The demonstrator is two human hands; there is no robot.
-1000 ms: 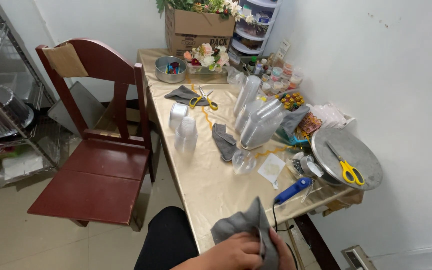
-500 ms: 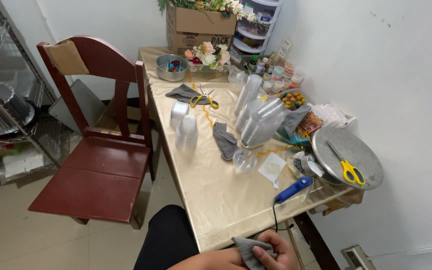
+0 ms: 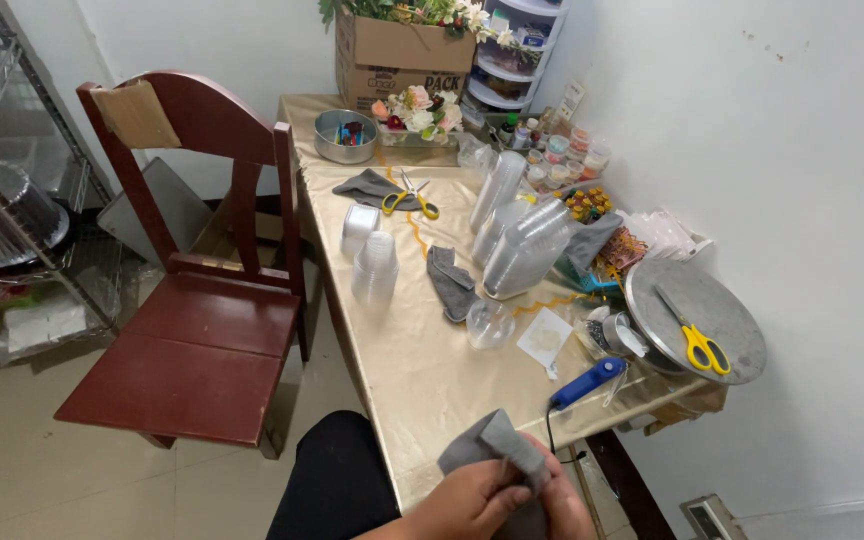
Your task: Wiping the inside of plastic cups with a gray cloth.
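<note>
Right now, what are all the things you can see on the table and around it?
grey cloth: one, grey, in both hands at the table's near edge
glue gun: one, blue, near right edge
scissors: two, yellow handles, one mid-table, one on the round tray
round tray: one, silver, right edge
clear cup stacks: several, lying mid-table
small cup stack: one, clear, upright at left edge
metal bowl: one, silver, far end
cardboard box: one, brown, far end, flowers on top
table: one, gold cover
chair: one, dark red wood, left of table
left hand: holds cloth
right hand: holds cloth
</note>
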